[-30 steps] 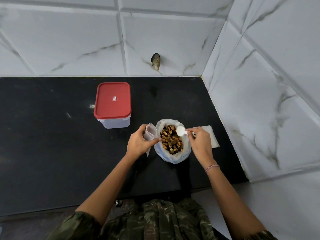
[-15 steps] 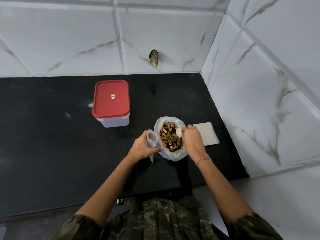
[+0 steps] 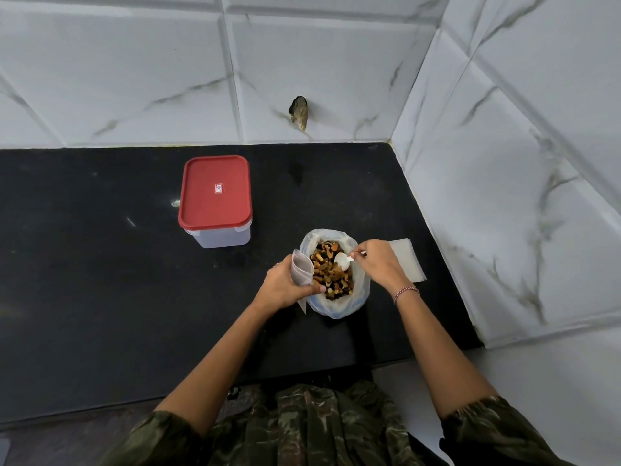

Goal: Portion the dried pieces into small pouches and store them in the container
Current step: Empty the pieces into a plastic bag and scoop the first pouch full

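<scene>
Tabletop (image 3: pixel 100 280): black, spanning mid-frame.
Container (image 3: pixel 215 200): red lid on, left of centre, well apart from the bag.
Bag (image 3: pixel 336 309): open, centre frame, holds the dried pieces (image 3: pixel 327 275).
Left grip (image 3: pixel 284 284): curled round a clear pouch (image 3: pixel 301 269), just left of the bag.
Right grip (image 3: pixel 379 262): pinches a white spoon (image 3: pixel 342 261), its bowl over the pieces.
</scene>
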`<state>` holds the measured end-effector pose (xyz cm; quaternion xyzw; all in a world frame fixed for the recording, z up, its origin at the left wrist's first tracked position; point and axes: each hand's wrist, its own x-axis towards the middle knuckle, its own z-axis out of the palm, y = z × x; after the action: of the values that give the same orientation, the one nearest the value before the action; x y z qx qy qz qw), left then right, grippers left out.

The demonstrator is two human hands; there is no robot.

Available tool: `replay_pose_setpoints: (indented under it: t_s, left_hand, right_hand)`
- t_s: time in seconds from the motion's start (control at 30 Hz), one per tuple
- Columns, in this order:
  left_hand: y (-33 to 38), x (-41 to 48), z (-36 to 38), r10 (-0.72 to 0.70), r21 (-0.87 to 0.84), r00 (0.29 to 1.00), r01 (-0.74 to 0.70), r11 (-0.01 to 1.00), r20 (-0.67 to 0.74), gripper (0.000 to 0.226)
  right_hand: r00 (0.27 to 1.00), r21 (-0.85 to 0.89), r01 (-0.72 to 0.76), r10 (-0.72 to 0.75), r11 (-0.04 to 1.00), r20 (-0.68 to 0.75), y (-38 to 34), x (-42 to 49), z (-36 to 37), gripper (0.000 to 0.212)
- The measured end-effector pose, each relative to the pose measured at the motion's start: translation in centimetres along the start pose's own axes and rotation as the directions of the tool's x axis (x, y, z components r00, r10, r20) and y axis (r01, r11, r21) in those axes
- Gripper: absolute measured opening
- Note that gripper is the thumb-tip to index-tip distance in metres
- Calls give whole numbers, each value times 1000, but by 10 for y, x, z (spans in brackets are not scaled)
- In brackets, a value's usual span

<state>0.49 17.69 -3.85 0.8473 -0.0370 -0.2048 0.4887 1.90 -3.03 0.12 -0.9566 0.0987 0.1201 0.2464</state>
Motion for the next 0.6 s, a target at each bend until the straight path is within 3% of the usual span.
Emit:
replay_pose_setpoints:
  t_s: [0.2,0.4,0.6]
  left_hand:
    - [6,-4,3,-2,-47,1000,0,999,-27,73]
    - [12,-7,6,-18,-72,1000,16,997,-23,58]
    - [14,-8,7,2,-63,1000,-2,998,4,60]
  right_hand:
    - [989,85,-51,62,995,-134,-3,-12,18,19]
    - [984,239,-167,147,957,96,6,1,-1,20]
    - [995,140,-76,66,987,71,6,3,1,23]
